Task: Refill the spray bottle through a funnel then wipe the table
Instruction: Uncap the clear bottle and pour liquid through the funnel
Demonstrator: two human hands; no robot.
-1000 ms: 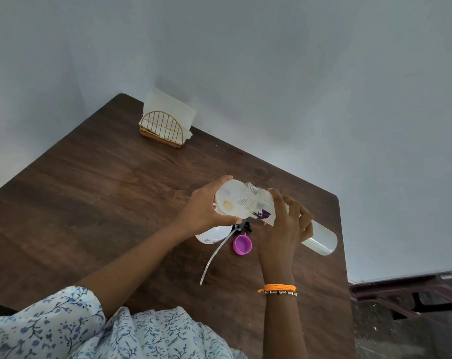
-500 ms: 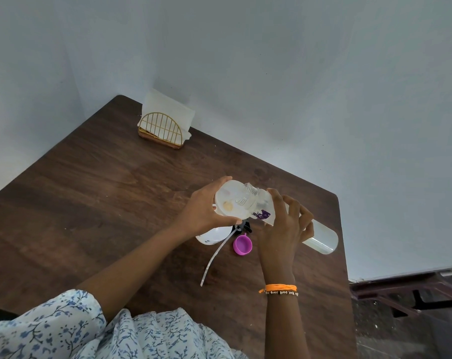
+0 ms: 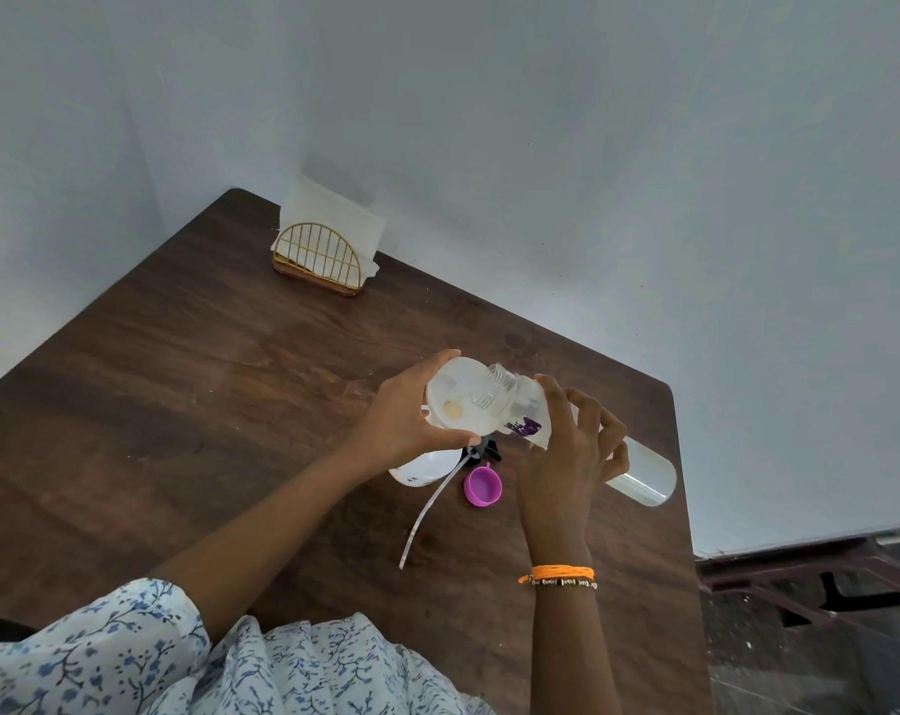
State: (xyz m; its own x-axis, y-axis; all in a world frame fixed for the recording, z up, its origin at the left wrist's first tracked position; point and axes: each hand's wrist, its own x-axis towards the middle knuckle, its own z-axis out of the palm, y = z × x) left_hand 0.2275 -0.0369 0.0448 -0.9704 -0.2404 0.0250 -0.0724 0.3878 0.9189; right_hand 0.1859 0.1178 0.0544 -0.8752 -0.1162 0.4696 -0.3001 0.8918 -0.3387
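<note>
Head view: our right hand (image 3: 566, 456) fingers wrap the light, slippery refill bottle (image 3: 639, 469) mid-body, tilted into the funnel (image 3: 455, 405); left hand (image 3: 404, 415) fingers clasp its rim above the spray bottle (image 3: 419, 469).

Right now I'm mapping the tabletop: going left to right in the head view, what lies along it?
Gold wire napkin holder → left hand → purple plastic cap → right hand → clear refill bottle's base.
</note>
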